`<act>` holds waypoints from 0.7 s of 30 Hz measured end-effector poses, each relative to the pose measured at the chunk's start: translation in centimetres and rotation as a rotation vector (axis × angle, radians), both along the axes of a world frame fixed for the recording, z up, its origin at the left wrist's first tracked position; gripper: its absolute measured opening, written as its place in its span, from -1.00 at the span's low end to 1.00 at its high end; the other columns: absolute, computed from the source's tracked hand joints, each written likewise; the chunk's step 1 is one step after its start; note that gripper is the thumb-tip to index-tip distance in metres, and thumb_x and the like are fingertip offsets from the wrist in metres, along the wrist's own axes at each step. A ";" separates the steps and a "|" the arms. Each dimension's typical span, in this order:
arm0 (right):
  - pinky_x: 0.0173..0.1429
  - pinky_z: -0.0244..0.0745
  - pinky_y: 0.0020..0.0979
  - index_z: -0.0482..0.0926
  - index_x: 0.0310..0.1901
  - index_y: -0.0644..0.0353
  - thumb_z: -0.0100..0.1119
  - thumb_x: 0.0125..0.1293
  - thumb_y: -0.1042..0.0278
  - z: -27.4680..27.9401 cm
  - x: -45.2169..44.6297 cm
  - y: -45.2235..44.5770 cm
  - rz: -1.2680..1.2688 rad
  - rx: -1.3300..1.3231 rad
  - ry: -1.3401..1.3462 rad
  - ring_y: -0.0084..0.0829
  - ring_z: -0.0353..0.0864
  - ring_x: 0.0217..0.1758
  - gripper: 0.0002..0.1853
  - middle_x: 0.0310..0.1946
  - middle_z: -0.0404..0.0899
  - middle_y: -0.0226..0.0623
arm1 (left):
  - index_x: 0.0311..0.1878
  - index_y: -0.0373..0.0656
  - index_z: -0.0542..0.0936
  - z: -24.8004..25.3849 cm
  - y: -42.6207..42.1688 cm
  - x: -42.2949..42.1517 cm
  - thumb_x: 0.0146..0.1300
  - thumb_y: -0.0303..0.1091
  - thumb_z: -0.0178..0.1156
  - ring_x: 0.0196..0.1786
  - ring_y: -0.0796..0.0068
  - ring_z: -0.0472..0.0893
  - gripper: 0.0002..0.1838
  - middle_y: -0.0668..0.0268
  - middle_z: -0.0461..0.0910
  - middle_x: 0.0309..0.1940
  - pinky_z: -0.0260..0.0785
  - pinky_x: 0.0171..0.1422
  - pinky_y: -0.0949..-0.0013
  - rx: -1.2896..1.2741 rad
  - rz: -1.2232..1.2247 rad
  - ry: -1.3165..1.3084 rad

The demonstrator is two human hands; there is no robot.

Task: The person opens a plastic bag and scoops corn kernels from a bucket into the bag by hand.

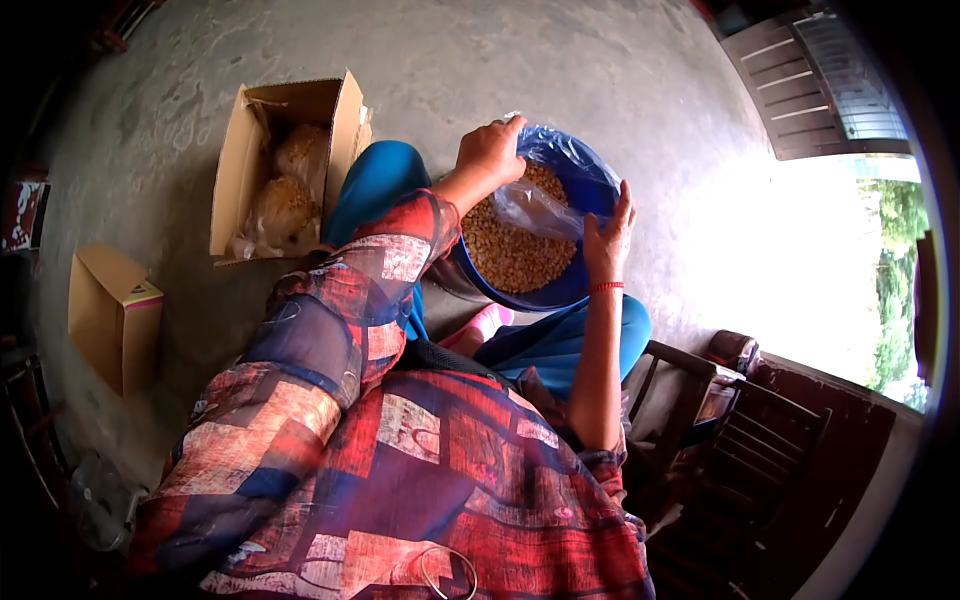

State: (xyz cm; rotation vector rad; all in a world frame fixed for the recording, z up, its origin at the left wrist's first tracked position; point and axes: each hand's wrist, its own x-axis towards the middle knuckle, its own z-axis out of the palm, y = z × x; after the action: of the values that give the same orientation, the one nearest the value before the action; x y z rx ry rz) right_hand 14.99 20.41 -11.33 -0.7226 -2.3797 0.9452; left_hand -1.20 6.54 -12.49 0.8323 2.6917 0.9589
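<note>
A round tub (575, 185), blue inside, stands between my knees and is lined with a clear plastic bag (540, 208). Small golden-brown pieces (515, 255), which look like kernels or nuts, fill much of it. My left hand (490, 155) is closed on the bag's edge at the far left of the rim. On the right side of the rim my right hand (608, 242) has thumb and fingers around the edge of the plastic. A fold of the bag stretches across the pieces between both hands.
Left of my knee stands an open cardboard box (232, 190) with plastic bags of similar golden-brown contents (285, 205). A smaller carton (110, 320) lies farther left on the concrete floor (420, 70). A dark wooden chair (760, 430) is at the right, near a bright doorway.
</note>
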 end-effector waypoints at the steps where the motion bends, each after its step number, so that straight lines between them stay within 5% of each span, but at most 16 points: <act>1: 0.16 0.28 -0.25 0.20 0.20 0.16 0.02 -0.09 0.56 0.1 -0.3 0.1 0.036 0.132 -0.003 -0.08 0.30 0.14 -0.32 0.09 0.27 -0.02 | 0.05 0.00 0.35 0.2 0.0 0.0 -0.14 -0.30 0.19 -0.13 0.14 0.54 -0.44 0.16 0.53 -0.14 0.41 -0.09 0.19 -0.014 0.000 -0.029; 6: 0.03 0.37 -0.29 0.36 0.06 0.15 0.04 -0.05 0.56 0.9 -0.5 -0.9 0.108 0.371 0.060 -0.17 0.43 0.02 -0.48 -0.03 0.39 -0.08 | 0.16 0.02 0.28 0.5 -0.3 0.0 -0.14 -0.29 0.19 -0.11 0.14 0.54 -0.33 0.14 0.53 -0.13 0.41 -0.06 0.21 -0.015 0.002 -0.043; 8: -0.16 0.45 -0.39 0.50 -0.12 0.17 0.07 0.03 0.52 1.9 -0.3 -2.3 0.169 -0.148 -0.111 -0.31 0.56 -0.23 -0.69 -0.23 0.53 -0.19 | 0.15 0.00 0.29 0.6 -0.3 0.1 -0.14 -0.29 0.20 -0.10 0.14 0.53 -0.34 0.15 0.53 -0.14 0.40 -0.05 0.20 -0.034 -0.010 -0.059; 9: -0.30 0.45 -0.48 0.54 -0.24 0.17 0.07 0.09 0.49 1.5 -0.3 -2.9 0.274 -0.116 -0.085 -0.42 0.57 -0.44 -0.83 -0.43 0.57 -0.26 | 0.15 0.00 0.29 0.4 -0.2 0.1 -0.14 -0.29 0.20 -0.10 0.14 0.53 -0.34 0.15 0.53 -0.14 0.40 -0.05 0.20 -0.033 -0.009 -0.065; 14: -0.16 0.42 -0.27 0.56 -0.24 0.14 0.08 0.06 0.29 -1.7 -0.2 -4.8 0.787 -0.103 -0.503 -0.15 0.56 -0.27 -0.77 -0.37 0.56 -0.09 | 0.05 -0.07 0.37 -0.4 -0.2 0.1 -0.13 -0.30 0.20 -0.11 0.16 0.54 -0.44 0.16 0.53 -0.13 0.41 -0.07 0.20 0.012 -0.008 0.023; 15: -0.14 0.43 -0.35 0.54 -0.19 0.17 0.09 0.10 0.32 -2.4 0.0 -4.9 0.844 -0.084 -0.582 -0.26 0.58 -0.25 -0.76 -0.34 0.58 -0.13 | 0.05 -0.07 0.37 -0.4 -0.2 0.0 -0.13 -0.30 0.20 -0.11 0.16 0.54 -0.44 0.16 0.53 -0.13 0.41 -0.07 0.20 0.010 -0.004 0.021; 21: -0.06 0.41 -0.28 0.49 -0.08 0.15 0.05 0.11 0.26 -4.1 -2.0 -6.6 1.006 -0.003 -0.805 -0.14 0.54 -0.16 -0.68 -0.25 0.56 -0.09 | 0.01 -0.07 0.38 -0.9 0.1 -0.1 -0.10 -0.30 0.18 -0.14 0.16 0.54 -0.49 0.17 0.54 -0.17 0.41 -0.09 0.20 -0.016 -0.005 0.022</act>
State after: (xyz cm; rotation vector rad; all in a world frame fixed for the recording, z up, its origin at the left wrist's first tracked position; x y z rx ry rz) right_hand 13.00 13.84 -15.39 0.2623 -3.5596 1.1369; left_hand -1.26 6.67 -13.39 0.8505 2.7112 0.9315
